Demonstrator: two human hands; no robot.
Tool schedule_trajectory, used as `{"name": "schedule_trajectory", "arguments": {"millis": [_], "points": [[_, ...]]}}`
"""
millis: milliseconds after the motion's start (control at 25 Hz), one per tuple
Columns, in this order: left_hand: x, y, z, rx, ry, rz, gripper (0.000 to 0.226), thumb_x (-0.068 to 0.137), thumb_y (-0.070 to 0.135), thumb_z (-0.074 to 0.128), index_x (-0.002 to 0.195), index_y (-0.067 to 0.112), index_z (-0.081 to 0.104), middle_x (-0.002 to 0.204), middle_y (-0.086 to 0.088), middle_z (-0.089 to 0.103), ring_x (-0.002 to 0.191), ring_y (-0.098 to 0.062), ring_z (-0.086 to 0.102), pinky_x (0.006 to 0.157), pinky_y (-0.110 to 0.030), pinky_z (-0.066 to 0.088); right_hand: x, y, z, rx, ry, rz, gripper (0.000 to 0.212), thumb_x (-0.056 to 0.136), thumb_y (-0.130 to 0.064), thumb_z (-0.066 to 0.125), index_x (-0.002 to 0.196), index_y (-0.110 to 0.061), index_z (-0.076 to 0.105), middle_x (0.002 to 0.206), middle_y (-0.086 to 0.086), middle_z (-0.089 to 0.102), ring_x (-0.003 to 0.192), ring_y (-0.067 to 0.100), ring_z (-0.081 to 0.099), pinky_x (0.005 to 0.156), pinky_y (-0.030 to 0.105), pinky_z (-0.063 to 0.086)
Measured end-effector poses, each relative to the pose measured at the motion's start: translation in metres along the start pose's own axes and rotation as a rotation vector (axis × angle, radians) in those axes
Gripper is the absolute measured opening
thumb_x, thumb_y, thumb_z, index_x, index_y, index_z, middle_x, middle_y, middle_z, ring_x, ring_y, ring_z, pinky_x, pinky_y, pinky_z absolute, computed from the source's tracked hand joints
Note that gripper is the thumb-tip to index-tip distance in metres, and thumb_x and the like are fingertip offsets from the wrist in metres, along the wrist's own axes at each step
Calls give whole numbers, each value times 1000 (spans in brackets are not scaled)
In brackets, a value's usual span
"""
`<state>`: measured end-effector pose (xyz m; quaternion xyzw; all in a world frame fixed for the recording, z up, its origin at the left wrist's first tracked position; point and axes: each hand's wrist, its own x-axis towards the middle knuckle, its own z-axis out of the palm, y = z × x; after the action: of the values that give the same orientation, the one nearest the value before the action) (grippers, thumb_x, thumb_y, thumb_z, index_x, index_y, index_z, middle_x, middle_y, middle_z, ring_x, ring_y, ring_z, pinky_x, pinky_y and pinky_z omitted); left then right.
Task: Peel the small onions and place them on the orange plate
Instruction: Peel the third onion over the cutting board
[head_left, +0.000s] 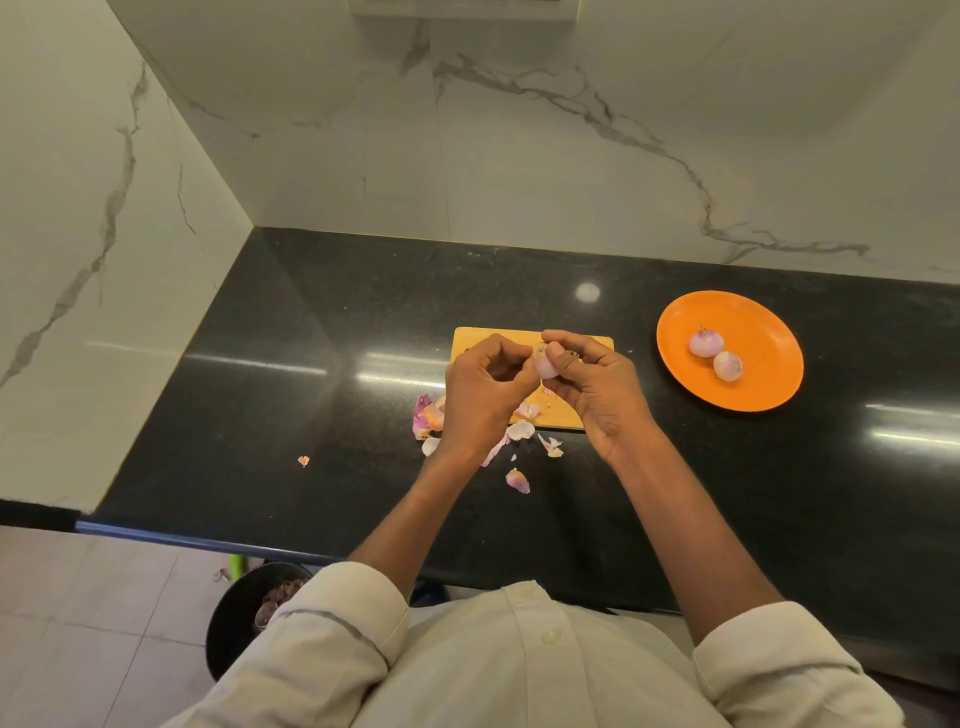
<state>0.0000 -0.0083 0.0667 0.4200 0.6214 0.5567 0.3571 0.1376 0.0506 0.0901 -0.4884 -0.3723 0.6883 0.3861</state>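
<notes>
Glossy black stone counter (311, 415), wooden board (467, 340), papery peels (517, 480)

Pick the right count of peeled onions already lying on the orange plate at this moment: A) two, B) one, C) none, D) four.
A: two peeled onions lie side by side on the orange plate, while a third onion is in the grip of both the left hand and the right hand above the cutting board.

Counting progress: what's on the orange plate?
Two peeled onions touching each other on the orange plate. Nothing else visible; plate is not covered by either hand.
</notes>
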Motion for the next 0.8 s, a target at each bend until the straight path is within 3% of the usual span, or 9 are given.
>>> {"name": "schedule_trajectory", "arguments": {"millis": [120,320,480,600,800], "points": [[2,5,6,165,41,34,22,95,31,81,95,12,70,85,4,75,79,-13,75,74,-33,66,1,-2,1,-79,5,-50,19,91,-9,78,110,-13,81,107,3,80,106,24,76,89,39,64],[2,6,9,222,118,-3,18,95,23,82,94,11,69,82,1,72,73,-16,71,68,-34,63,0,-5,2,-157,-21,-70,20,91,-10,78,111,-12,81,103,-3,81,103,18,77,88,36,65],[8,4,-6,117,55,-24,10,98,17,77,103,8,74,92,-4,77,86,-19,77,83,-40,66,-1,-3,1,-37,13,-21,20,93,-10,75,112,-14,80,113,4,79,107,22,76,88,36,64],[5,8,-11,-5,-19,-33,20,102,21,74,116,7,74,106,-5,80,101,-17,78,94,-38,65,0,-5,1,12,28,-25,19,92,-9,76,109,-15,81,116,6,78,106,23,77,89,37,64],[5,7,-8,-2,33,-12,12,98,15,78,105,6,78,97,-6,80,95,-20,77,90,-40,65,-1,-6,3,4,22,-36,20,92,-8,76,111,-13,80,119,7,75,106,22,77,89,37,64]]}}
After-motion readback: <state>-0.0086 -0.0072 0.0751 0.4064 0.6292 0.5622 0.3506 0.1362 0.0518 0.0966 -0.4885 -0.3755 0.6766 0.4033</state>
